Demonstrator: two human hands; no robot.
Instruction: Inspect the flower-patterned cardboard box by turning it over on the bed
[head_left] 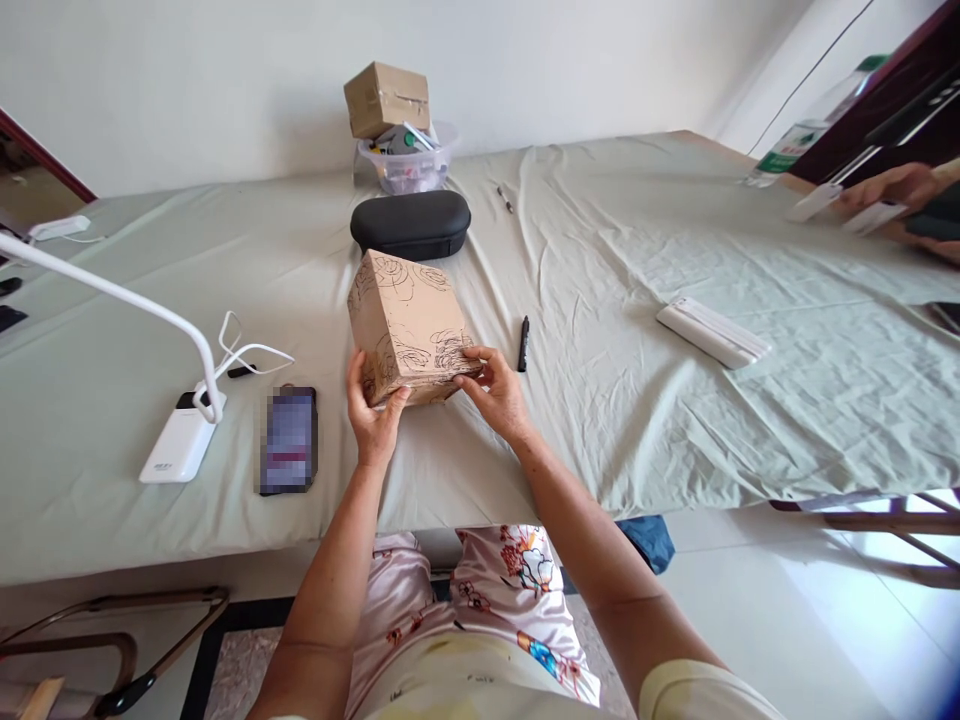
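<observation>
A brown cardboard box (416, 315) with black scribbled swirls on its faces is tilted in front of me at the table's near side. My left hand (373, 415) grips its lower left corner, thumb along the near edge and fingers round the side. On the right edge, my right hand (495, 390) pinches the box between thumb and fingers. A black marker (523, 344) lies just right of my right hand. Behind the box rests a black zip case (411, 224). The box's underside and far side are hidden.
Left are a phone (289, 440) and a white power bank (180, 440) with a lamp neck. Farther back stand a plastic basket (412, 172) and another carton (388, 98). A pen (505, 200), white power bank (712, 332), bottle (795, 145) and another person's hand (892, 188) appear right.
</observation>
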